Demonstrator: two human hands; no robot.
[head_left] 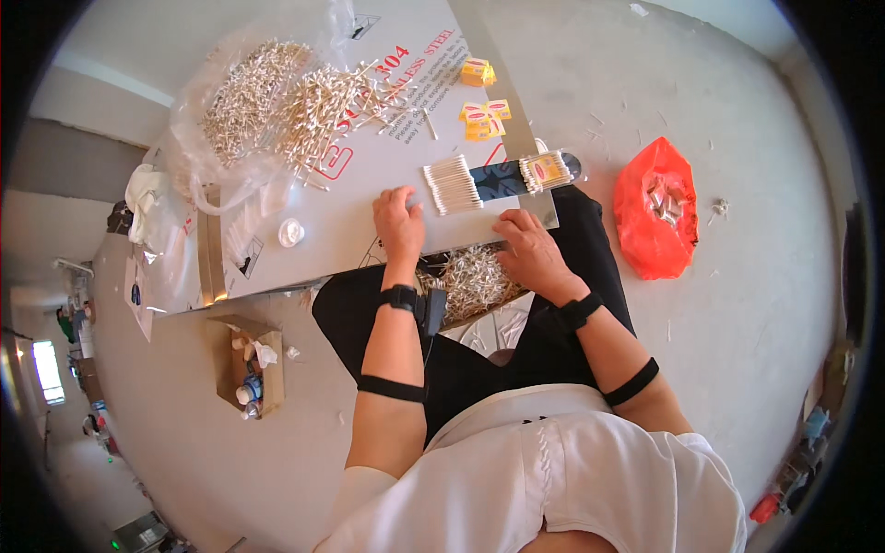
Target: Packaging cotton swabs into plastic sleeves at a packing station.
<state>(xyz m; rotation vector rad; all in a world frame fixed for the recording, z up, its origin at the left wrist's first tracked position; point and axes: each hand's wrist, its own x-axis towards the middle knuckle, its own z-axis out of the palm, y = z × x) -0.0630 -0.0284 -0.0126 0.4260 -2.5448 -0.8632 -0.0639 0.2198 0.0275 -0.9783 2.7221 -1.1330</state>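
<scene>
A person's left hand (pixel 399 224) rests on the tabletop (pixel 346 221) at the centre of the frame, fingers loosely bent, just left of an even row of cotton swabs (pixel 452 185); the right hand (pixel 535 253) curls at the near edge, below the row. Whether either pinches a swab cannot be told. With no visible band around the row, a brush of the left fingers could skew it. The dark strip (pixel 499 181) beside it, bearing a yellow-labelled bundle (pixel 547 170), appears to jut past the tabletop's right edge, where a bump could tip it. Lower centre, a swab-filled box (pixel 472 281) between the thighs could spill if a knee shifts.
</scene>
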